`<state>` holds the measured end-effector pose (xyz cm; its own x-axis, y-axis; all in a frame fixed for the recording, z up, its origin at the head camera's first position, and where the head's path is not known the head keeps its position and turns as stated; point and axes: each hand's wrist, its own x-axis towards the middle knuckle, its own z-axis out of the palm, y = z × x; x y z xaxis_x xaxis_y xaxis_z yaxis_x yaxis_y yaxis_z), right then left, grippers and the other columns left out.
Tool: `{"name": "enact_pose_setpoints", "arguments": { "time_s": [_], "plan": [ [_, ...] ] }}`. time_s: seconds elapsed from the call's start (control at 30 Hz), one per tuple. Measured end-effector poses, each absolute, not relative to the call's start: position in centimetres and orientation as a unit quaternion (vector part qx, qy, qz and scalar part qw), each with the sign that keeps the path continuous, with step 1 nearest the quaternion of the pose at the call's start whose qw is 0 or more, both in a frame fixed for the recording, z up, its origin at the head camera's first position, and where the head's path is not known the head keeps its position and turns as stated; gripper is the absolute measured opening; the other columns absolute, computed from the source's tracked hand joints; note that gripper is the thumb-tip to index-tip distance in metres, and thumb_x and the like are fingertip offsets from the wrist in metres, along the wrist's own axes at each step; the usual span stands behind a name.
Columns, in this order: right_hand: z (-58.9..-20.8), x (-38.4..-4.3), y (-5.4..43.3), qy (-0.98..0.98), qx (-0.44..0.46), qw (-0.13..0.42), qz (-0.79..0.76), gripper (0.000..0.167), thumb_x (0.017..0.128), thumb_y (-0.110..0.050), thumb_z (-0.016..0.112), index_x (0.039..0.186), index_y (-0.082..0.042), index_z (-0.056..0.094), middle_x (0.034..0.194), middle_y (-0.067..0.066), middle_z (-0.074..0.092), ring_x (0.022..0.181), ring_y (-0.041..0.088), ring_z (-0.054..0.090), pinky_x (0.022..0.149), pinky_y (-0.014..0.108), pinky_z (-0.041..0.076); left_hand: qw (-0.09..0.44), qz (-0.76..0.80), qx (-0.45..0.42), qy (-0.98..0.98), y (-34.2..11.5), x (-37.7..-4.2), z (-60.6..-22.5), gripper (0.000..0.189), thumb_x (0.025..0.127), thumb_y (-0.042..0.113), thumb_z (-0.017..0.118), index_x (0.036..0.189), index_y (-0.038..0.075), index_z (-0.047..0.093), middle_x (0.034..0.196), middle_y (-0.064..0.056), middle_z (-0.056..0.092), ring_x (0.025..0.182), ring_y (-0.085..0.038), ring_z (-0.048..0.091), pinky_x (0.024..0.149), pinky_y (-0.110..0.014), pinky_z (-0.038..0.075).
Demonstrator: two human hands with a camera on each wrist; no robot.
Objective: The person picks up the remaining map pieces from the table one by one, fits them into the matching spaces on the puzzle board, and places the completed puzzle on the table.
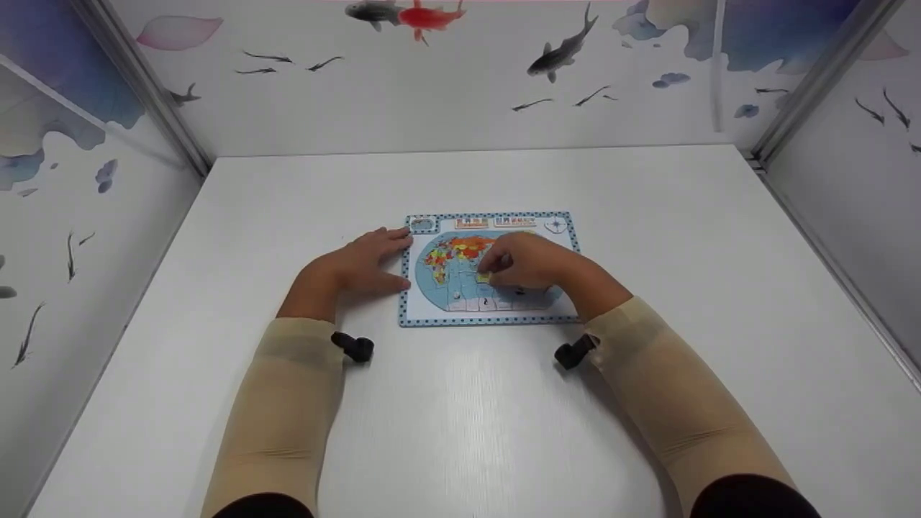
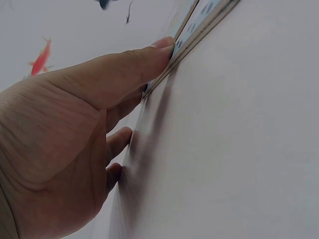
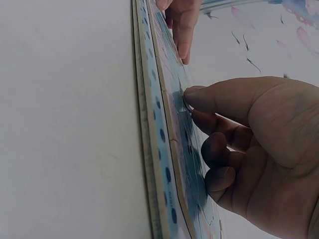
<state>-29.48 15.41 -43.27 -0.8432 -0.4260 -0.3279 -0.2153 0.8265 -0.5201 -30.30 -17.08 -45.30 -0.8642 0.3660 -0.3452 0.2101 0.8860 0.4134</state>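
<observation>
A world-map jigsaw puzzle point(image 1: 468, 290) lies flat on the table, in a board with a blue dotted border point(image 1: 475, 323). My left hand point(image 1: 367, 260) rests at the board's left side, fingers extended, with the thumb point(image 2: 162, 55) against the edge in the left wrist view. Over the middle of the map, my right hand point(image 1: 531, 260) pinches a small puzzle piece point(image 1: 483, 278) between thumb and index finger. The right wrist view shows that piece point(image 3: 187, 103) on edge at the puzzle surface, the other fingers curled. My right hand hides the map's right part in the head view.
The white table point(image 1: 460, 417) extends around the board on all sides. Panels with painted fish stand behind point(image 1: 460, 108) and at both sides. A black wrist camera point(image 1: 354, 347) sits at the left sleeve, another black camera point(image 1: 575, 352) at the right.
</observation>
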Motion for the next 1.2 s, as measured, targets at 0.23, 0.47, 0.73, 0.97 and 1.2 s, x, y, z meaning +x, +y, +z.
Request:
{"name": "enact_pose_setpoints", "arguments": {
  "time_s": [0.23,0.47,0.73,0.97,1.2],
  "plan": [
    [-43.2,-29.3,15.2,0.931,-0.168,0.218,-0.24,0.02,0.1,-0.026,0.077,0.119,-0.031,0.08,0.126,-0.006,0.069,0.116,0.021,0.066,0.108,0.043,0.057,0.215,0.182,0.148,0.948,-17.0,-30.2,-45.1,0.09,0.096,0.055,0.074,0.17,0.043,0.025,0.182,0.014,0.011,0.172,-0.025,-0.002,0.137,-0.062,0.012],
    [-43.1,-29.3,15.1,0.931,-0.169,0.214,-0.241,0.02,0.1,-0.025,0.077,0.119,-0.03,0.082,0.124,-0.007,0.069,0.115,0.019,0.068,0.109,0.042,0.058,0.212,0.183,0.144,0.949,-17.0,-30.0,-45.1,0.089,0.096,0.055,0.074,0.169,0.045,0.024,0.182,0.015,0.011,0.172,-0.024,-0.002,0.137,-0.062,0.012],
    [-43.2,-29.3,15.0,0.932,-0.188,0.205,-0.231,0.024,0.1,-0.024,0.076,0.122,-0.032,0.082,0.125,-0.008,0.07,0.11,0.019,0.067,0.103,0.04,0.059,0.215,0.189,0.139,0.948,-17.0,-29.9,-45.1,0.089,0.095,0.054,0.075,0.169,0.045,0.025,0.182,0.014,0.011,0.172,-0.025,-0.002,0.137,-0.062,0.011],
    [-43.1,-29.2,15.2,0.93,-0.199,0.212,-0.226,0.024,0.102,-0.025,0.074,0.124,-0.031,0.082,0.128,-0.007,0.07,0.111,0.02,0.066,0.099,0.039,0.061,0.217,0.182,0.138,0.949,-16.8,-29.8,-44.9,0.091,0.094,0.054,0.076,0.169,0.046,0.025,0.182,0.011,0.012,0.172,-0.028,0.001,0.135,-0.065,0.015],
    [-41.7,-29.7,16.5,0.937,-0.17,0.196,-0.233,0.029,0.103,-0.028,0.071,0.131,-0.033,0.078,0.128,-0.006,0.068,0.118,0.025,0.062,0.098,0.044,0.063,0.219,0.184,0.132,0.949,-16.8,-29.7,-44.8,0.092,0.095,0.055,0.076,0.169,0.046,0.024,0.183,0.01,0.01,0.172,-0.028,0.0,0.135,-0.065,0.014]
  ]
}}
